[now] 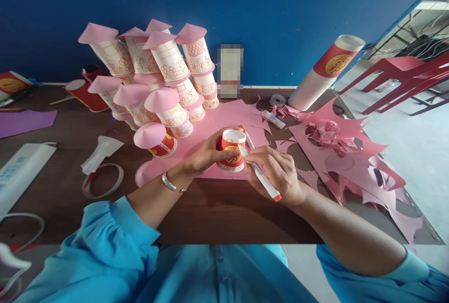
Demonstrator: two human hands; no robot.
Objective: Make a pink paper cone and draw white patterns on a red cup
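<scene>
My left hand [212,152] is wrapped round a red and white paper cup [229,146] with a gold emblem, its open rim facing up. In my right hand [275,169] is a white marker [263,180] with an orange-red end, its other end close to the cup's right side. A second slim pen-like stick [248,135] shows just behind the cup; I cannot tell whether it is held. To the left stand several paper-cup towers [171,62] with pink cone roofs and drawn flowers and windows. A red cup with a pink cone [150,135] is nearest my left hand.
Pink paper [231,116] lies under the towers. A tall cup stack [312,90], a glue stick [273,119] and cut pink scraps [345,162] are at the right. Tape roll [103,181], white box [24,172] and purple paper [28,124] are at the left. A blue wall [266,13] closes the back.
</scene>
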